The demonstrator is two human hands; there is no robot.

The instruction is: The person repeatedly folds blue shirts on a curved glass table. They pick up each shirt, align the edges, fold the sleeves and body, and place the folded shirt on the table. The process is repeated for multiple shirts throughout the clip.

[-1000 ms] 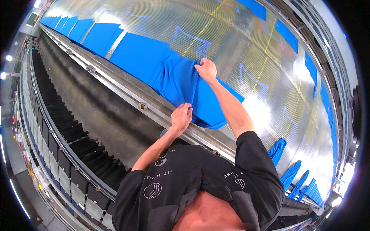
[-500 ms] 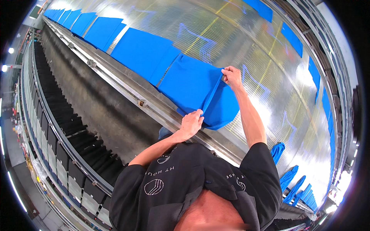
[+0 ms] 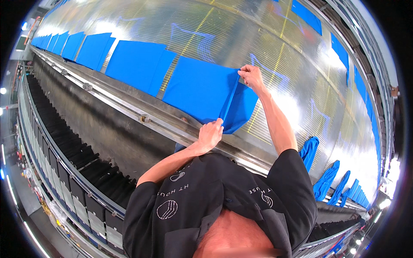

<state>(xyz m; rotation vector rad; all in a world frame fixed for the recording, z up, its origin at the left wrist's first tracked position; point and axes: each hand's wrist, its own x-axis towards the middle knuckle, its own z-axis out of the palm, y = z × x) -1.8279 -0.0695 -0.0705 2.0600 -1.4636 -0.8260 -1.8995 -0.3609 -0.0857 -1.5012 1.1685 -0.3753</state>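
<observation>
A blue fabric panel [image 3: 195, 88] lies on the long table, its right part lifted in a ridge between my hands. My left hand [image 3: 211, 134] pinches the near end of that raised edge, close to the table's front rail. At the far end, my right hand [image 3: 251, 77] grips the corner between thumb and fingers. Right of the ridge, a shaded flap of the same blue cloth [image 3: 243, 107] lies on the table. To the left, another blue panel [image 3: 133, 64] rests flat, apart from the one I hold.
The long table [image 3: 275, 51] has a shiny ribbed surface with yellow and blue lines. Crumpled blue cloths [image 3: 309, 152] lie along its near edge at right. More blue panels [image 3: 307, 16] line the far edge. A metal rail [image 3: 116, 103] borders the front; dark hanging pieces [image 3: 81, 163] stand behind left.
The held panel now lies flatter and squarer on the table, its left edge drawn away from the neighbouring panel. Both hands keep their grip. The whole view has shifted.
</observation>
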